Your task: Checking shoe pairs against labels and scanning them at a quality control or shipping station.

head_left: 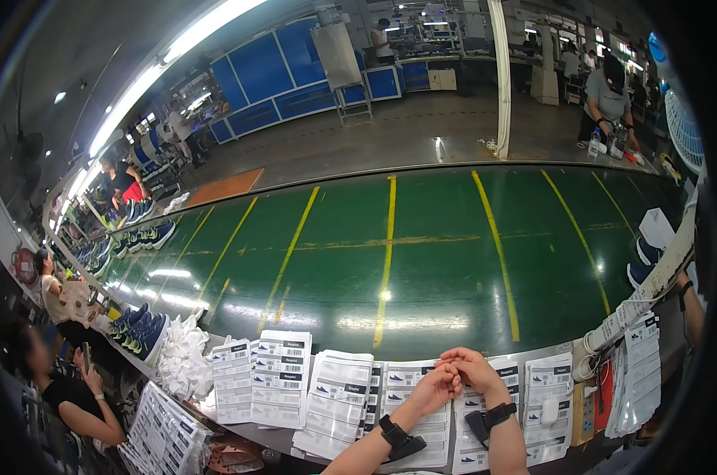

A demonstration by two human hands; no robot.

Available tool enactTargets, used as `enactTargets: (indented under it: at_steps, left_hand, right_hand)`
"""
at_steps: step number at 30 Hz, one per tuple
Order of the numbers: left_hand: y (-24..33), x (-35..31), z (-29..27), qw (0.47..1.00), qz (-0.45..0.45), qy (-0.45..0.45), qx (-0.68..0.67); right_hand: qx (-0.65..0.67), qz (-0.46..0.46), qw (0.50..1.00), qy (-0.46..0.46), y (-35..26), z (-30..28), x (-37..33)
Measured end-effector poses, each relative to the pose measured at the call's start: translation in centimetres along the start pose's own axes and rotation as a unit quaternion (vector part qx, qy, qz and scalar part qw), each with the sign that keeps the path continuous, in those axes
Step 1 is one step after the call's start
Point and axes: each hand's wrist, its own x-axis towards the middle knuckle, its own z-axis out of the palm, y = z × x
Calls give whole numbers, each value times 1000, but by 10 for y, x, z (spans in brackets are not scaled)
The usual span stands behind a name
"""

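My left hand (pixel 435 389) and my right hand (pixel 472 369) meet over the near edge of the green conveyor belt. Both are closed, with curled fingers touching at the tips; anything small between them is hidden. Below them lie label sheets (pixel 402 378) printed with small shoe pictures and barcodes. Another stack of labels (pixel 338 396) sits left of my left forearm, and more label sheets (pixel 548 404) are right of my right wrist. Dark bands wrap both wrists.
The green belt (pixel 429 261) with yellow cross lines spans the middle. Dark blue shoes (pixel 143 332) and crumpled white paper (pixel 186 360) are at left. More shoes (pixel 643 261) and a white box (pixel 656 228) stand at right, near a white post (pixel 631 313). People sit and stand around.
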Motion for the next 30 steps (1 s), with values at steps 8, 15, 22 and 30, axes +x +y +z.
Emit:
enactTargets:
  at_steps: [8, 15, 22, 30]
  left_hand:
    - [0, 0, 0, 1000, 2, -5, 4]
    - [0, -1, 2, 1000, 2, -4, 3]
    - [0, -1, 2, 1000, 3, -11, -2]
    - [0, 1, 0, 1000, 1, -6, -6]
  right_hand:
    - [-4, -7, 1000, -3, 2, -2, 1]
    - [-2, -4, 1000, -1, 3, -3, 2]
    - [-6, -2, 1000, 3, -2, 1, -1]
    - [-8, 7, 1000, 4, -3, 1, -1]
